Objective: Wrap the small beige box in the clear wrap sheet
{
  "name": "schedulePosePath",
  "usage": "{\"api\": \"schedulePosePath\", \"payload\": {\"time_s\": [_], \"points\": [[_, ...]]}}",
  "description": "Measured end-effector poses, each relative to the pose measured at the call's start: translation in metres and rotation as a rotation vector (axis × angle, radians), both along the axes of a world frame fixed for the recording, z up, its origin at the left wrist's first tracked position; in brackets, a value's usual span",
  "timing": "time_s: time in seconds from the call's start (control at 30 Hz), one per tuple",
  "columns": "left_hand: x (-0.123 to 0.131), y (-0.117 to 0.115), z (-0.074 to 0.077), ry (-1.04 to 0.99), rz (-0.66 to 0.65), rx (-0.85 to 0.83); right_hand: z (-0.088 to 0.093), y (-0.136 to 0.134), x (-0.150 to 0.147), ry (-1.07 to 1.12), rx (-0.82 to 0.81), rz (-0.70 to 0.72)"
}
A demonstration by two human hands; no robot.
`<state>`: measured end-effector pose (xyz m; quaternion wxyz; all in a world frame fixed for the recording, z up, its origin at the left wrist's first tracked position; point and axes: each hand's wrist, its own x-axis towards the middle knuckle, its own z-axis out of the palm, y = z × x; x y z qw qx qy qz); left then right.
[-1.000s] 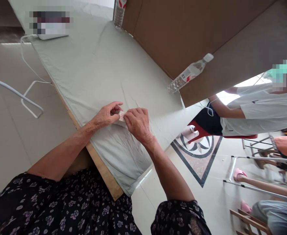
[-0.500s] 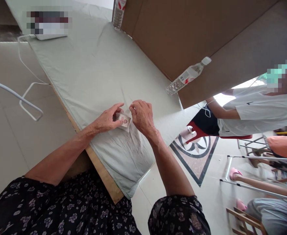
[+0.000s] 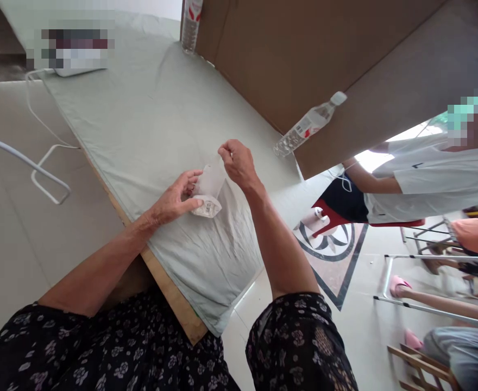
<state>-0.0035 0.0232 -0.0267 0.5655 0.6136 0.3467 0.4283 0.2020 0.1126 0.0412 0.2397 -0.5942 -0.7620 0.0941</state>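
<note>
My left hand is closed on a small white packet with printing on its end, just above the cloth-covered table. The thumb presses on the packet's near side. A thin, whitish see-through sheet stretches from the packet up to my right hand. My right hand pinches the sheet's upper corner between thumb and fingers. Whether the sheet is plastic film or tissue, I cannot tell. Part of the packet is hidden behind the left fingers.
A clear plastic bottle leans by a large brown cardboard panel; another bottle stands at its far end. A white device with a cable sits at the far left. A person in a white shirt sits to the right.
My right hand has moved up and away from the packet, drawing the thin sheet out taut. The packet has tilted in my left hand, its printed face now less visible.
</note>
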Motion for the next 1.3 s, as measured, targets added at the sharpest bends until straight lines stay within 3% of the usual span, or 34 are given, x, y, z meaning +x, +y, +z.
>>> {"api": "schedulePosePath", "payload": {"time_s": [0.1,0.23,0.37,0.47,0.7,0.9,1.07,1.17,1.3], "points": [[-0.002,0.002,0.002,0.040,-0.022,-0.128,-0.008,0.003,0.007,0.170,0.007,-0.095],[-0.001,0.004,0.004,-0.013,-0.015,-0.203,-0.018,-0.029,0.021,0.459,0.085,-0.099],[0.001,0.003,0.006,-0.035,0.010,-0.222,-0.024,-0.067,0.024,0.583,-0.045,-0.065],[0.002,0.002,0.007,-0.041,0.039,-0.252,-0.024,-0.079,0.015,0.628,-0.147,-0.025],[0.000,0.008,0.005,-0.342,0.122,-0.257,-0.009,-0.087,-0.003,0.554,-0.314,0.039],[-0.001,0.011,0.002,-0.421,0.090,-0.263,-0.002,-0.104,-0.016,0.254,-0.245,-0.037],[-0.002,0.010,0.000,-0.421,0.064,-0.244,-0.011,-0.103,-0.034,0.082,-0.170,-0.127],[-0.003,0.012,-0.002,-0.436,0.059,-0.239,-0.020,-0.097,-0.026,0.220,-0.141,-0.164],[-0.004,0.017,-0.006,-0.380,0.120,-0.133,-0.034,-0.094,-0.002,0.679,-0.076,-0.229]]}}
